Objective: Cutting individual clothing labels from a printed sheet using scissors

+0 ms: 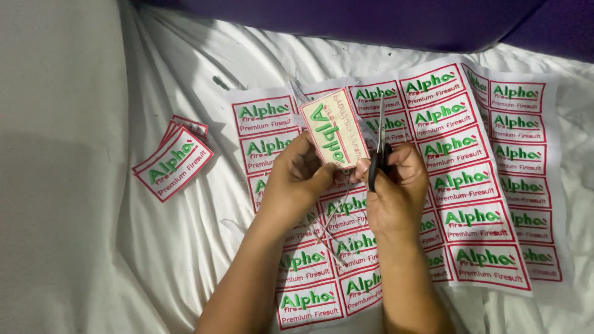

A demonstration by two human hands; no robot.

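Fingers of the left hand [297, 176] pinched a cut embroidered patch [331, 127] upright above the uncut patch sheet [470, 179]; the right hand [396, 185] gripped black-handled scissors [378, 158], blades at the patch's edge. Finished patches [173, 158] lay stacked apart on white cloth [185, 247].

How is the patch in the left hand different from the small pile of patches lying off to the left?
The held patch is single, raised upright in the left hand, beside scissors in the right hand. The pile is several patches, flat on the white cloth, untouched. Both are white with red borders and green lettering.
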